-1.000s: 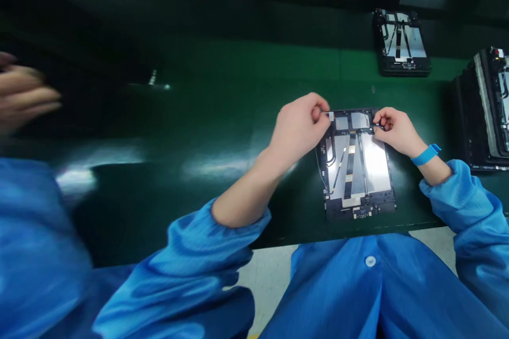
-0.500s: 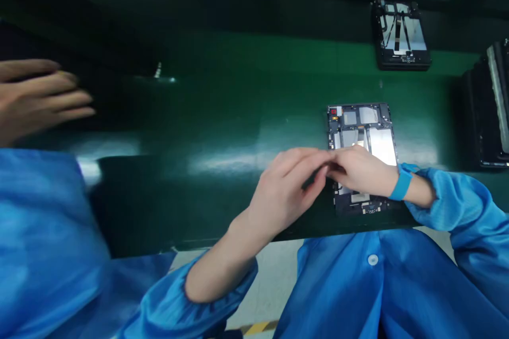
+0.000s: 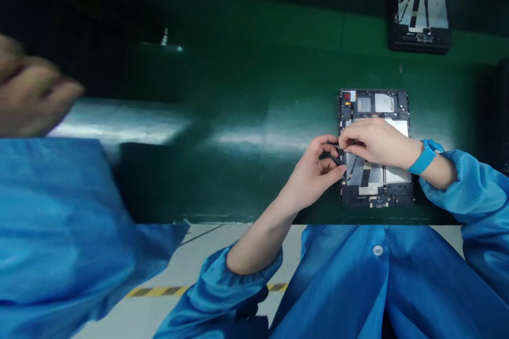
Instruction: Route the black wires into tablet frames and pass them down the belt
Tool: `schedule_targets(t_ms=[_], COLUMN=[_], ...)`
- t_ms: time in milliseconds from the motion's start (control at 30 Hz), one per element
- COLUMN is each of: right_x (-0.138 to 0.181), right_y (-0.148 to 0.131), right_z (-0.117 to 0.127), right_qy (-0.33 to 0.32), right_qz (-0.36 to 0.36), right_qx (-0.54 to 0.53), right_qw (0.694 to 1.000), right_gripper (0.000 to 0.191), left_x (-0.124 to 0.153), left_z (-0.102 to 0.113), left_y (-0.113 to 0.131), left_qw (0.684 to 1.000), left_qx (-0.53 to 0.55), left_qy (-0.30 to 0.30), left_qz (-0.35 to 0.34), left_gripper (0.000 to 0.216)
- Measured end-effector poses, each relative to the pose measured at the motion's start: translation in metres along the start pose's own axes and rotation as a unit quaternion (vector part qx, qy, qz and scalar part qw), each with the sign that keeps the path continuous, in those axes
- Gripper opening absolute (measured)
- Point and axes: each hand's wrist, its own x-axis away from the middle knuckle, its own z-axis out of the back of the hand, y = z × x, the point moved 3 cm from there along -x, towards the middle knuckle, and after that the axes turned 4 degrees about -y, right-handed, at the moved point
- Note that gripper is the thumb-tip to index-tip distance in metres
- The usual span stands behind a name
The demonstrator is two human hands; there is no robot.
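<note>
An opened tablet point(image 3: 392, 174) lies flat near the table's front edge, its silver battery plates, dark flat cables and small boards exposed. My right hand point(image 3: 374, 140) is over its left half, thumb and forefinger pinched near the left rim. Whatever is between those fingertips is too small to make out. Beside that same rim is my left hand point(image 3: 314, 175), its fingers bent and its thumb apart, the thumb tip at the tablet's edge. I see nothing held in it. Part of the tablet's middle is hidden under my right hand.
Another opened tablet point(image 3: 425, 8), apparently on a stack, lies at the back right. A dark object point(image 3: 501, 111) stands at the right edge. A co-worker's blurred hand point(image 3: 34, 92) and blue sleeve point(image 3: 59, 212) are at the left. The green table point(image 3: 238, 90) ends just before me.
My hands, whose fingertips met at the tablet's left side, have moved slightly apart. The left fingers have spread from the thumb. The co-worker's hand has curled, and the view has shifted.
</note>
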Motion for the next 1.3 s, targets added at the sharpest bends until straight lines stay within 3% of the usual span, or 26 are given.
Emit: schedule_targets(t_ms=[167,400,767,1033,1300], right_x=[-0.004,-0.007,-0.014,-0.022,-0.026], right_y=[0.005,0.013,0.015,0.027,0.031], right_z=[0.0,0.0,0.001,0.011,0.012], right_qy=[0.008,0.033,0.026,0.082,0.098], right_qz=[0.014,0.035,0.019,-0.034,-0.054], right_qx=[-0.032,-0.044,-0.06,-0.002,-0.03], right_qw=[0.999,0.998,0.998,0.996,0.993], right_gripper=[0.015,0.02,0.018,0.018,0.018], left_x=[0.001,-0.016,-0.023,-0.038,-0.051], left_z=[-0.001,-0.002,0.004,0.006,0.011], left_y=[0.003,0.006,0.005,0.017,0.023], left_qw=[0.999,0.996,0.997,0.996,0.996], left_qx=[0.003,-0.002,-0.013,-0.022,-0.063], left_qy=[0.04,0.084,0.071,0.067,0.04], left_qz=[0.028,0.033,0.007,0.059,0.043], left_gripper=[0.053,0.036,0.031,0.031,0.032])
